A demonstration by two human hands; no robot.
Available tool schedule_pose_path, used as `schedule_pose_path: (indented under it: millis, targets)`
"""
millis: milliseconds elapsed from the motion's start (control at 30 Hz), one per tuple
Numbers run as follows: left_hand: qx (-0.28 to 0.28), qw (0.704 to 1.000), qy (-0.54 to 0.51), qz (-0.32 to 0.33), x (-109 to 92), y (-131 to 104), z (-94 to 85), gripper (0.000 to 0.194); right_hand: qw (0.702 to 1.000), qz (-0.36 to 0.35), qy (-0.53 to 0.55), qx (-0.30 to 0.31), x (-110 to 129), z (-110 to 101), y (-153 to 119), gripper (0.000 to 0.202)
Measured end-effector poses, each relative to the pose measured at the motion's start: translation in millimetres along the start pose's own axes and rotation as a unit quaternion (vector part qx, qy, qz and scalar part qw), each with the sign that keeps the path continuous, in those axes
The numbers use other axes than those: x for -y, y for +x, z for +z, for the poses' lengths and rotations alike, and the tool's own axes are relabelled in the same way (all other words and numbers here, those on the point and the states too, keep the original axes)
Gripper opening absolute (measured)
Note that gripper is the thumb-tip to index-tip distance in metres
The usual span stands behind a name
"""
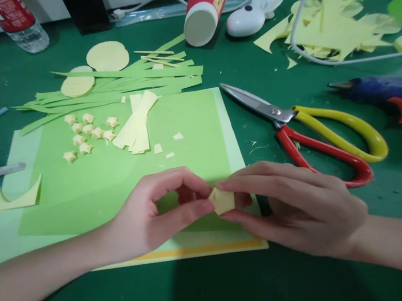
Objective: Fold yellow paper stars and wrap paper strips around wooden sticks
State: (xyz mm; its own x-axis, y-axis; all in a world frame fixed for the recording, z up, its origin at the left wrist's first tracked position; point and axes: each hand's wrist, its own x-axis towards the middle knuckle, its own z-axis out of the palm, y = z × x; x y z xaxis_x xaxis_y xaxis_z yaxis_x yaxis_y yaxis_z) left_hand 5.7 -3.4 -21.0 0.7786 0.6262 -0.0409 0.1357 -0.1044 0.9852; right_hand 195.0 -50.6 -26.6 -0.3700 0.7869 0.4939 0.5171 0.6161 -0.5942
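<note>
Between my two hands is a small folded pale-yellow paper pentagon [223, 200], held above the front part of the green paper sheets [91, 183]. My left hand [160, 209] pinches its left corner with thumb and forefinger. From the other side, my right hand [295, 202] grips its upper and lower right edges between fingers and thumb. Several finished paper stars [88, 130] lie on the sheet at the upper left. Beside them, a few pale-yellow paper strips [139, 124] cross one another, with small paper scraps [158, 148] to their right.
Scissors [277, 112] with red and yellow handles lie right of the sheets, a glue gun [392, 93] beyond. Green paper strips [123, 84], yellow discs [107, 56], a tipped paper cup [205, 8], a bottle [20, 21] and paper offcuts [336, 26] sit behind.
</note>
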Motion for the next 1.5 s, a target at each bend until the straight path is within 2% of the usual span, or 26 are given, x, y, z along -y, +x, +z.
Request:
schedule_pose_path:
  millis: [67, 100, 167, 233, 333, 600, 667, 733, 833, 900, 1000, 1100, 1167, 1267, 1500]
  targets:
    - [-0.020, 0.993, 0.096, 0.069, 0.6, 0.7, -1.4, 0.007, 1.000, 0.010, 0.004, -0.008, 0.0, 0.4, -1.4, 0.011]
    - [-0.031, 0.979, 0.163, 0.116, 1.2, 1.0, -2.4, 0.006, 1.000, 0.015, 0.005, -0.010, -0.1, 0.8, -2.2, 0.012]
    - [-0.055, 0.933, 0.288, 0.207, 2.8, 1.8, -4.7, 0.006, 1.000, 0.019, 0.003, -0.011, -0.5, 1.5, -3.4, 0.012]
    - [-0.064, 0.888, 0.380, 0.253, 4.2, 2.5, -6.2, 0.010, 1.000, 0.009, -0.009, -0.009, -0.7, 2.3, -4.1, 0.012]
    - [-0.067, 0.852, 0.446, 0.268, 4.8, 3.3, -6.2, 0.013, 0.999, -0.015, -0.049, 0.003, -0.9, 3.4, -4.7, 0.011]
    - [-0.068, 0.840, 0.463, 0.275, 4.7, 4.0, -5.8, 0.013, 0.996, -0.022, -0.089, 0.010, -1.3, 2.3, -5.1, 0.011]
    - [-0.062, 0.852, 0.444, 0.271, 4.8, 3.3, -6.1, 0.011, 0.996, -0.020, -0.091, 0.014, -0.8, 1.5, -4.1, 0.011]
    - [-0.042, 0.892, 0.381, 0.242, 3.8, 2.7, -5.5, 0.008, 0.996, -0.018, -0.083, 0.014, -0.4, 0.7, -3.3, 0.010]
    - [-0.008, 0.959, 0.244, 0.147, 0.7, 2.4, -2.5, 0.007, 0.998, -0.007, -0.057, -0.001, -0.8, 0.5, -3.0, 0.011]
    - [0.007, 0.977, 0.190, 0.091, -1.4, 2.8, 0.3, 0.008, 0.999, -0.001, -0.046, -0.021, -1.9, 1.7, -3.0, 0.011]
    - [0.019, 0.985, 0.159, 0.058, -2.6, 3.0, 3.5, 0.013, 0.999, 0.004, -0.034, -0.032, -3.9, 4.8, -2.6, 0.015]
    - [0.018, 0.991, 0.129, 0.042, -1.5, 1.8, 3.8, 0.017, 1.000, 0.004, -0.013, -0.010, -4.8, 5.9, -1.7, 0.021]
    - [0.017, 0.993, 0.114, 0.034, -0.5, 0.6, 3.2, 0.015, 1.000, -0.020, -0.009, 0.008, -4.5, 4.7, -0.6, 0.022]
    - [0.013, 0.994, 0.106, 0.036, 0.4, -0.6, 2.8, 0.014, 0.998, -0.051, -0.042, 0.024, -3.7, 1.8, 1.0, 0.016]
    - [-0.004, 0.994, 0.096, 0.049, 1.4, -0.3, 2.7, 0.011, 0.996, -0.038, -0.083, 0.011, -3.0, 0.7, -0.7, 0.010]
